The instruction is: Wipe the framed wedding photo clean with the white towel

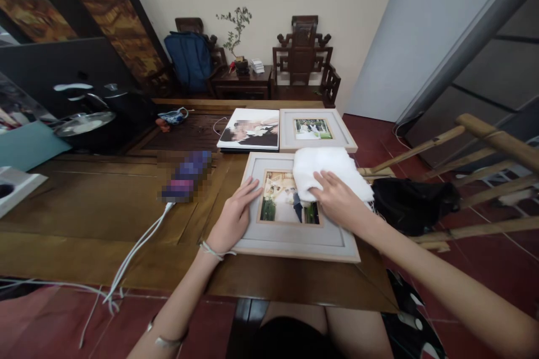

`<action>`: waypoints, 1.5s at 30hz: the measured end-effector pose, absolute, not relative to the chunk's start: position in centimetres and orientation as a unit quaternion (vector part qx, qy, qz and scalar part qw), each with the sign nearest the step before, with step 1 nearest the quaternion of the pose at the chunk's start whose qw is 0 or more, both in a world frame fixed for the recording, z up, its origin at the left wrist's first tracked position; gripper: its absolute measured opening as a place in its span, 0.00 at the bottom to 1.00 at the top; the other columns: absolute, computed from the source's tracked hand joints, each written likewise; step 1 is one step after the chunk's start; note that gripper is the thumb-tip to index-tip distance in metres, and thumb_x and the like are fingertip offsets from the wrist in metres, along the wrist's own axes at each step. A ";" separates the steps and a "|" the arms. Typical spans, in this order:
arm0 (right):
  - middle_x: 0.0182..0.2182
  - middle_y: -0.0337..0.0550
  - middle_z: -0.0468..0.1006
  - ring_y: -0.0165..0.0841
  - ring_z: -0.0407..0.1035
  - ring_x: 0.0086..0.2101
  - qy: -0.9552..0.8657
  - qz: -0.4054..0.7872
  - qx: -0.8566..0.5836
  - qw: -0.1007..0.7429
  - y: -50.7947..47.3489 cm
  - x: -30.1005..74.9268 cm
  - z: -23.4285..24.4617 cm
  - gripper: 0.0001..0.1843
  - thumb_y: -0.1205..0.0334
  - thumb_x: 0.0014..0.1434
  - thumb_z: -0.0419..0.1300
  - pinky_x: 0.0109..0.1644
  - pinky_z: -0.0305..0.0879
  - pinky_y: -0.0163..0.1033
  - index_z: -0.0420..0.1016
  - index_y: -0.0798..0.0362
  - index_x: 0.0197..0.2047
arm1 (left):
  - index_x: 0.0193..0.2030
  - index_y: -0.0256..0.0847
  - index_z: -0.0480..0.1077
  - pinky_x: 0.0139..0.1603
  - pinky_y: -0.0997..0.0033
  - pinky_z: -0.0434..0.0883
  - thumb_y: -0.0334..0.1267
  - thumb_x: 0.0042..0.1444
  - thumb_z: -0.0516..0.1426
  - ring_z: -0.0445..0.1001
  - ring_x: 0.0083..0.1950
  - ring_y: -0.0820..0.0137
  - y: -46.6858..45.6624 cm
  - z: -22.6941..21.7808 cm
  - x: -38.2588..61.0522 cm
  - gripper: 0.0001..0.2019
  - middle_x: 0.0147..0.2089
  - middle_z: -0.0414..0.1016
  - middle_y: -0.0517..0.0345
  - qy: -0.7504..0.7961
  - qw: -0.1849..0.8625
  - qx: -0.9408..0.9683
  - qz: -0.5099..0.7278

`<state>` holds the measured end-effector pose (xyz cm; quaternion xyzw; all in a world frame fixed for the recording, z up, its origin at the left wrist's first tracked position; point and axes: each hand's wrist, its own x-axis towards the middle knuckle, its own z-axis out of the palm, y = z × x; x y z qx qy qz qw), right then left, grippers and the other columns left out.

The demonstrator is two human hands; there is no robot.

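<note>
Head view: left hand [233,219] lies flat, grip open, fingers on the left border of the framed photo [295,238], which rests near the front edge of the counter [105,207]. Right hand [337,199] presses a white cloth [328,171] onto the frame's upper right part, grip open, palm down. Judgement: wiping partway; lower and left borders lie uncovered, cleanliness not discernible.

Wooden table [105,207] bears the near frame [295,240], far frame [290,141], print [249,129] and cable [138,247].
</note>
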<state>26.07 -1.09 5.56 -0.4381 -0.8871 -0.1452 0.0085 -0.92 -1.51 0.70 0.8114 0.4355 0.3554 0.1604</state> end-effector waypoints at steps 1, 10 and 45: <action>0.53 0.61 0.69 0.48 0.62 0.54 -0.891 -0.129 -0.436 0.009 -2.5 25.9 5.9 0.19 0.78 0.52 0.52 0.59 0.56 0.51 0.73 0.60 0.46 | 0.56 0.38 0.68 0.66 0.49 0.56 0.23 0.57 0.44 0.55 0.67 0.63 -1.5 0.6 -0.9 0.24 0.63 0.65 0.49 0.436 0.159 0.811 0.355; 0.46 0.50 0.75 0.48 0.61 0.55 -0.925 0.001 -0.381 -0.010 -10.8 24.6 7.6 0.24 0.77 0.48 0.52 0.61 0.57 0.53 0.75 0.53 0.47 | 0.61 0.36 0.62 0.68 0.54 0.53 0.24 0.57 0.43 0.50 0.69 0.64 -1.9 0.7 -0.6 0.25 0.68 0.54 0.47 0.461 0.152 0.806 0.338; 0.67 0.51 0.44 0.56 0.32 0.64 -0.874 -0.105 -0.474 0.030 2.1 26.2 7.2 0.32 0.87 0.47 0.45 0.62 0.40 0.68 0.71 0.57 0.51 | 0.58 0.34 0.65 0.68 0.55 0.54 0.23 0.57 0.42 0.54 0.68 0.65 -1.9 0.9 -0.8 0.24 0.66 0.59 0.45 0.454 0.156 0.814 0.327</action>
